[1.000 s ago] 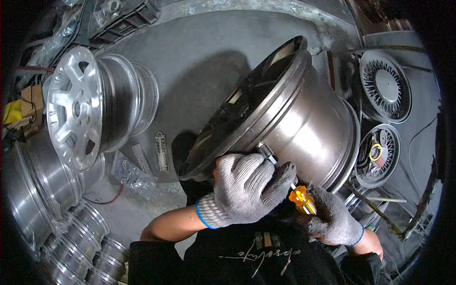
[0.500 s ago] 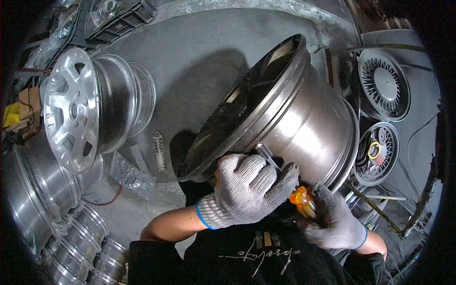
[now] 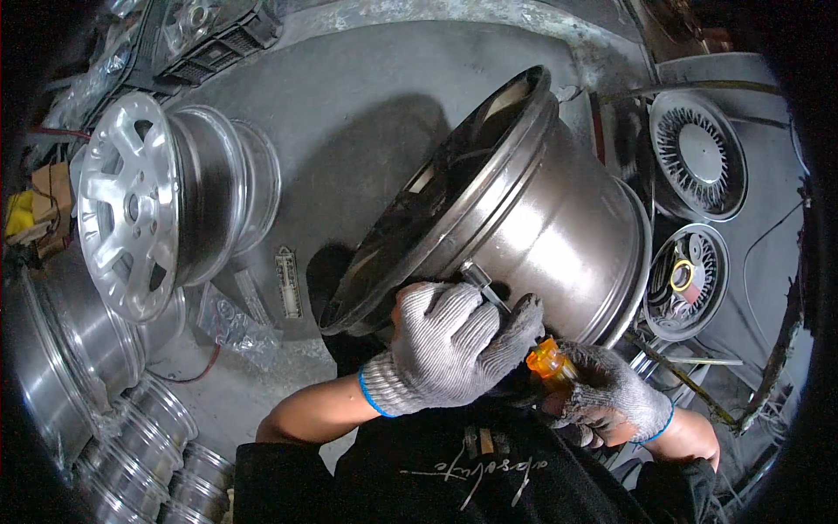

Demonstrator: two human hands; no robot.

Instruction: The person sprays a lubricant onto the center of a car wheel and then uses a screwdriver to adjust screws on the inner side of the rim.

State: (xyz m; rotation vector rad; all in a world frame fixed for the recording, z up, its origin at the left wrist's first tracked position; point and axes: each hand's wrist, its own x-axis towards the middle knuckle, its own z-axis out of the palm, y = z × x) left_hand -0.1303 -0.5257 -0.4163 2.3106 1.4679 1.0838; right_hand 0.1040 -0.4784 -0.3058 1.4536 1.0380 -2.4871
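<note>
A large dark grey wheel rim [image 3: 567, 236] lies tilted in front of me, its spoked face turned to the upper left. My left hand [image 3: 458, 341], in a grey knit glove with a blue cuff, is curled beside the barrel around the thin shaft of a screwdriver. A metal cylinder [image 3: 476, 275] stands out beyond its fingers, close to the barrel. My gloved right hand [image 3: 607, 393] grips the screwdriver's clear orange handle [image 3: 550, 358] below the barrel's near edge. Part of the shaft is hidden by my left hand, and the right fingertips are partly out of sight.
A silver spoked rim [image 3: 131, 210] stands at the left, with more stacked rims [image 3: 140, 437] below it. At the right lie two mesh-faced rims [image 3: 698, 153], the nearer holding small parts and a yellow ring [image 3: 683, 276]. A black crate [image 3: 223, 44] sits far left.
My right hand has rotated around the orange handle, its fingers now showing beneath. The handle has turned with a slight shift left. My left hand keeps its place; the whole view has shifted a little.
</note>
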